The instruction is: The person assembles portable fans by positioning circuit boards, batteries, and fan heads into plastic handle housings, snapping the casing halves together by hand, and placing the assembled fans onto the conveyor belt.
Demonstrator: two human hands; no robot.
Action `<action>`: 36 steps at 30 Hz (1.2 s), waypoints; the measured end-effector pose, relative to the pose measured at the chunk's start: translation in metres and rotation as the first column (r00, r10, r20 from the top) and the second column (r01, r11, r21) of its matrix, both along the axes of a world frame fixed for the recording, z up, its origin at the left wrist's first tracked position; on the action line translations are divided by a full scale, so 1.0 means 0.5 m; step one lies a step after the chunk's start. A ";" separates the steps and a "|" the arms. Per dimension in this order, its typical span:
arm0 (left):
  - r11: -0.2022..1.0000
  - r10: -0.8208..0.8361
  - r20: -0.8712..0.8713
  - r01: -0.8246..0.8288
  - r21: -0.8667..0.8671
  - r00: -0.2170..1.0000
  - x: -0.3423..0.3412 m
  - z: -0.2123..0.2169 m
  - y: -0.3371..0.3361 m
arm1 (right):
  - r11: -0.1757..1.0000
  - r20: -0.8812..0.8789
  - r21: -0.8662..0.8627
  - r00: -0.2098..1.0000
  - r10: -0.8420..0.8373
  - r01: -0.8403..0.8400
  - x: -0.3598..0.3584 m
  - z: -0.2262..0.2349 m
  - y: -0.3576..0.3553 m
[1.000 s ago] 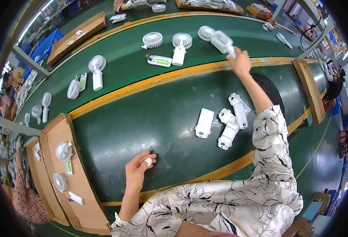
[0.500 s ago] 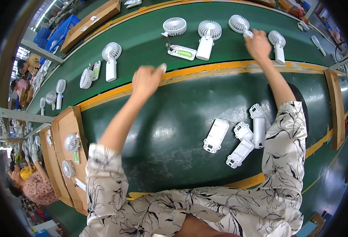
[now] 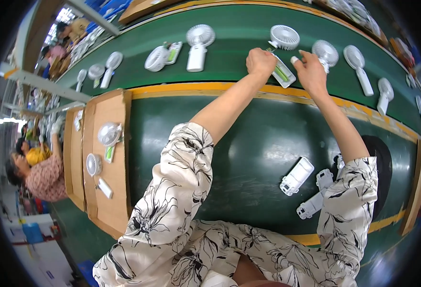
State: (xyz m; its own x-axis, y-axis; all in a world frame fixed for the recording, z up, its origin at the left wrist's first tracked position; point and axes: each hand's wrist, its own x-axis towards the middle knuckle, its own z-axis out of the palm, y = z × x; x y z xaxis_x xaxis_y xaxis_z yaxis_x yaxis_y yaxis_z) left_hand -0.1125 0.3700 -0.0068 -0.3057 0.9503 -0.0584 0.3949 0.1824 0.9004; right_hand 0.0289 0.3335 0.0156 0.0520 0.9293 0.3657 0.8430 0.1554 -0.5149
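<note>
And there it is, just past one o'clock: the opened fan, its ribbed white head (image 3: 285,37) resting on the green belt (image 3: 239,38), at twelve o'clock of its handle shell (image 3: 287,80). That narrow white shell lies slanted, open side up, green battery (image 3: 281,71) showing; the left grip (image 3: 261,62) is right by its eleven o'clock end. Toward two o'clock, a second white fan (image 3: 325,51), handle mostly hidden by the right grip (image 3: 311,74).

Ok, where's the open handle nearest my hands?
Head view, upper right of centre: the open handle is between your left hand and right hand, below a fan head.
</note>
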 end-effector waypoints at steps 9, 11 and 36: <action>0.984 -0.172 0.408 0.139 0.111 0.896 -0.392 0.233 -0.211 | 0.979 -0.095 0.063 0.976 0.198 -0.193 -0.239 0.078 -0.007; 0.987 -0.126 0.340 0.085 0.134 0.932 -0.519 0.289 -0.288 | 0.956 -0.063 0.048 0.955 0.291 -0.288 -0.332 0.080 -0.004; 0.960 0.137 -0.914 -0.279 0.027 0.381 -0.987 0.127 -0.721 | 0.907 -0.257 0.015 0.874 0.411 -0.422 -0.589 0.034 -0.230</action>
State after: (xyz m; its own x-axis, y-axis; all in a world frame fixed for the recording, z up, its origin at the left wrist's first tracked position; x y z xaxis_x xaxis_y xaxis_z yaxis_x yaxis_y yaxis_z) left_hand -0.6059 0.0094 0.0569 -0.4335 0.8560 0.2818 0.8932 0.4497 0.0080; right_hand -0.2655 0.2185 0.0327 -0.2590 0.8987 0.3540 0.5483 0.4385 -0.7121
